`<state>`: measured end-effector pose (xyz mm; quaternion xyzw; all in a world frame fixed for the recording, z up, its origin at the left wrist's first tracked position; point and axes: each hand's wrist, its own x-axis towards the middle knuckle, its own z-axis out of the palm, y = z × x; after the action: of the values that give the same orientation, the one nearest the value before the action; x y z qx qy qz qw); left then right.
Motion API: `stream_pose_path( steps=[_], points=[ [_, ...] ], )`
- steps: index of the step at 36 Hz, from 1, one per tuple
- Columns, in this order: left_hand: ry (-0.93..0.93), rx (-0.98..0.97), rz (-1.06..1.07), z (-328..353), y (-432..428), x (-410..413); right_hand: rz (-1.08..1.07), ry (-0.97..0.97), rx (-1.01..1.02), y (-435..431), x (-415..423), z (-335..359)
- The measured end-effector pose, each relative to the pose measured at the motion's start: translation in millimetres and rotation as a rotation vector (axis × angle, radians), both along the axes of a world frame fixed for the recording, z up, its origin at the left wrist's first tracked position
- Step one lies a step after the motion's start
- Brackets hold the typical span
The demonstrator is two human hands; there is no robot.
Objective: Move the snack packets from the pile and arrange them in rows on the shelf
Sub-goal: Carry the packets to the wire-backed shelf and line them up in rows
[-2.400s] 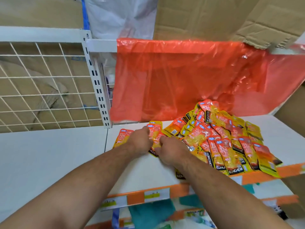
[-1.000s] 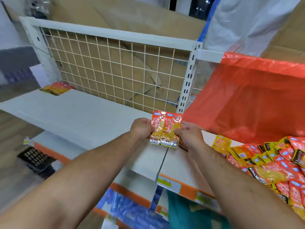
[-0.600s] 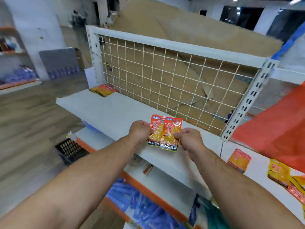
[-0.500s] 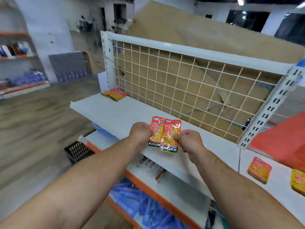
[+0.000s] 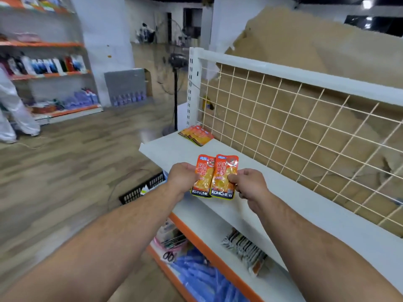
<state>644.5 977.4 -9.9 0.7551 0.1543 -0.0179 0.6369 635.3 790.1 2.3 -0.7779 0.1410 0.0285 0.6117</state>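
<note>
Stretched forward with both bare forearms, converging. Held the left packet by its edge in the left grip, fingers curled. Pinched the right packet in the right grip, thumb on its face.

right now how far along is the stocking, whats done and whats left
Done: a short row of packets lies at the far end of the white shelf, by the wire grid. In hand: the left hand grips one packet and the right hand pinches a second packet above the shelf. Left: setting these down beside the row; the pile is out of view, so the remainder is unknown.
</note>
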Motion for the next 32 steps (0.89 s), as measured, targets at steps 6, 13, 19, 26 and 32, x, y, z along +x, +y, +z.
stream_pose_path(
  steps=[6,13,19,26,32],
  points=[
    [-0.025,0.089,-0.011,-4.9,16.9,47.3,0.016,0.0,0.005,14.0,58.9,-10.4],
    [-0.011,0.152,-0.033,-6.5,26.3,121.8,0.017,0.039,0.044,17.7,132.3,-25.0],
    [0.02,0.173,-0.059,-3.4,26.1,183.2,-0.014,0.042,0.043,13.9,188.9,-23.7],
    [0.047,0.249,-0.124,-17.7,21.1,239.7,-0.074,0.066,0.013,13.8,226.4,-34.5],
    [-0.017,0.426,-0.231,-33.9,17.7,292.5,-0.178,0.069,-0.021,16.3,249.9,-42.4]
  ],
)
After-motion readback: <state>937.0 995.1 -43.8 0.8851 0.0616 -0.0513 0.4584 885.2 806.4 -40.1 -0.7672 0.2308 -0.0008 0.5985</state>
